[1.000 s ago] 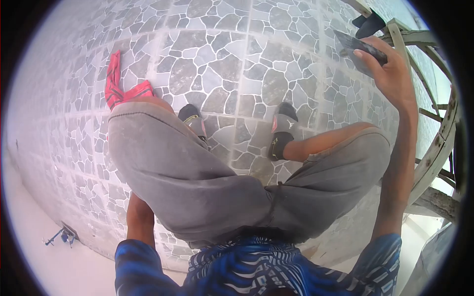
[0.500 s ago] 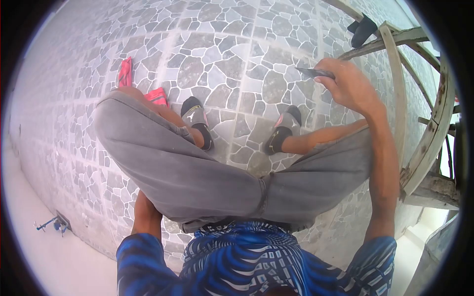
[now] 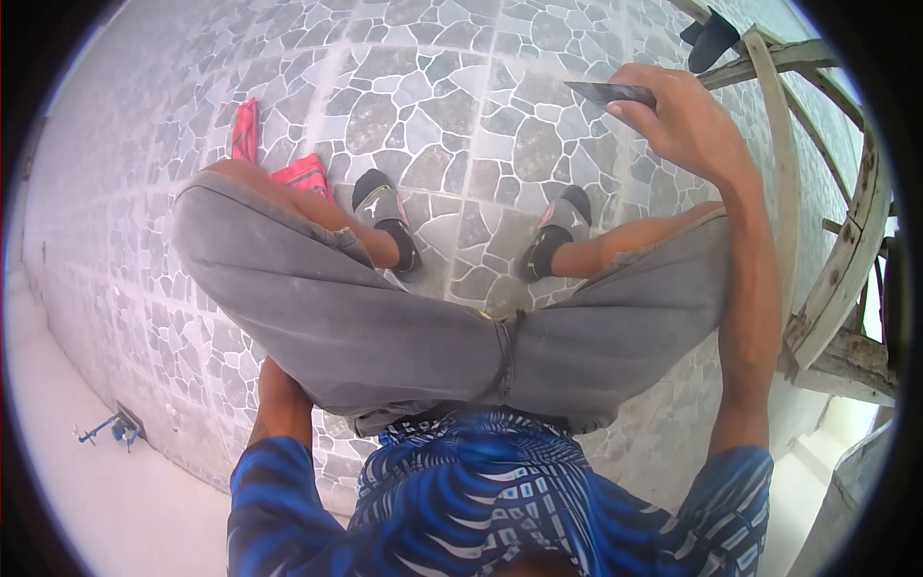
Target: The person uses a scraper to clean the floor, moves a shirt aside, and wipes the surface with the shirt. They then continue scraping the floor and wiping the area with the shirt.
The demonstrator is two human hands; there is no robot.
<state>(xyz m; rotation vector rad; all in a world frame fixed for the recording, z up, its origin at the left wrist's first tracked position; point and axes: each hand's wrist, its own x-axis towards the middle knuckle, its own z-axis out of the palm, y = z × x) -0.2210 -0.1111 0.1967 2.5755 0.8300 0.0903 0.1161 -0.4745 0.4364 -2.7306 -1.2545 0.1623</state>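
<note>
My right hand [image 3: 685,123] is raised over the stone-patterned floor, closed round a dark, flat, pointed blade [image 3: 611,92]. The tip points left, and the fingers cover its rear end. Of my left arm only the forearm [image 3: 282,396] shows; the hand is hidden beneath my left thigh. Beyond that leg lies a pink-red cloth [image 3: 306,176] with grey stripes, partly covered by the knee. Another pink-red piece [image 3: 245,133] shows just left of it; whether the two join is hidden.
A frame of wooden poles [image 3: 835,264] stands close on my right, with a black object [image 3: 712,41] by its far end. My feet in grey-and-black footwear [image 3: 383,207] rest on the floor [image 3: 433,125]. A blue-handled metal fitting [image 3: 123,428] is at the lower left.
My right hand has moved farther from my body with the blade, which now shows a broader face. The view has shifted slightly. My left hand stays hidden.
</note>
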